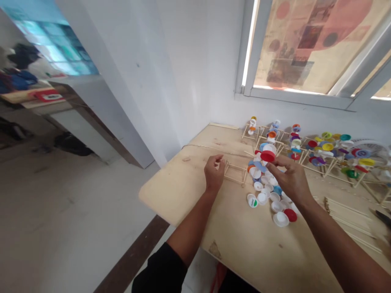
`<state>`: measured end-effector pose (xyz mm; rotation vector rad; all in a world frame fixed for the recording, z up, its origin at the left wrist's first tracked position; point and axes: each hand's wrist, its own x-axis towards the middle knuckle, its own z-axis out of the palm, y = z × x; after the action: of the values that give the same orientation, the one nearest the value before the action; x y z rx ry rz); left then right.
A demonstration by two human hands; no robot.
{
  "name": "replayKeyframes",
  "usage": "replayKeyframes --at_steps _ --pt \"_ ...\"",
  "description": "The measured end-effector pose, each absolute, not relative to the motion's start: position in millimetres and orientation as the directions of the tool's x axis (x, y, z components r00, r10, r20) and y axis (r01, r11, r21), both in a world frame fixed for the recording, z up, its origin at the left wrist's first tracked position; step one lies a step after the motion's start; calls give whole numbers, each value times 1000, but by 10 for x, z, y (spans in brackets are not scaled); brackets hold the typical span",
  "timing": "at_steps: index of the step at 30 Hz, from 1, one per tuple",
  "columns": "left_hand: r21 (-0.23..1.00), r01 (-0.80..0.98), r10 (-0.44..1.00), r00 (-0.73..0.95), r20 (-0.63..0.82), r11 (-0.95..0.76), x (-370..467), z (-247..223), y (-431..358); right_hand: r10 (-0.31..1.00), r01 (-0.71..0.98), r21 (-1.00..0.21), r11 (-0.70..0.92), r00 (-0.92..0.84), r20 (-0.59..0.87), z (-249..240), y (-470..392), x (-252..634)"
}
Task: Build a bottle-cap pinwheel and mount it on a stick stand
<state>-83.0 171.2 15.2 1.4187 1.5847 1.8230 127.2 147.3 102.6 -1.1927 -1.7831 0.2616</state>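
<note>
My left hand (214,173) has curled fingers at the left end of a small frame of thin wooden sticks (235,173). Whether they grip the frame or something small is unclear. My right hand (290,179) pinches a wheel of bottle caps (268,156), with red, white and blue caps around a thin stick that points left. It is raised above a heap of loose bottle caps (269,191), mostly white, on the wooden table (183,183). The heap partly hides behind my right hand.
Several finished-looking stick frames with bottle-cap wheels (326,146) stand along the wall side of the table. Loose wooden sticks (348,217) lie at the right, beside a dark tool (383,217). A window (305,53) is above. Another table (58,97) stands at left.
</note>
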Motion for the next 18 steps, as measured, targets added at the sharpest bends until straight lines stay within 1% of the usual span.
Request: replayKeyframes --at_steps 4,8,12,18 --pt "871 373 809 -372 456 -319 -839 89 1734 802 595 -608 526 -108 587 917 1606 1120" --pt "866 386 817 -351 457 -319 -841 52 1749 815 599 -602 529 -162 556 774 1737 1011" --pt "872 375 831 -335 445 -315 -829 34 1751 818 645 -555 526 -204 539 643 1869 966" --pt "876 367 840 -323 436 -313 -826 14 1759 852 717 -498 487 -266 451 487 1988 969"
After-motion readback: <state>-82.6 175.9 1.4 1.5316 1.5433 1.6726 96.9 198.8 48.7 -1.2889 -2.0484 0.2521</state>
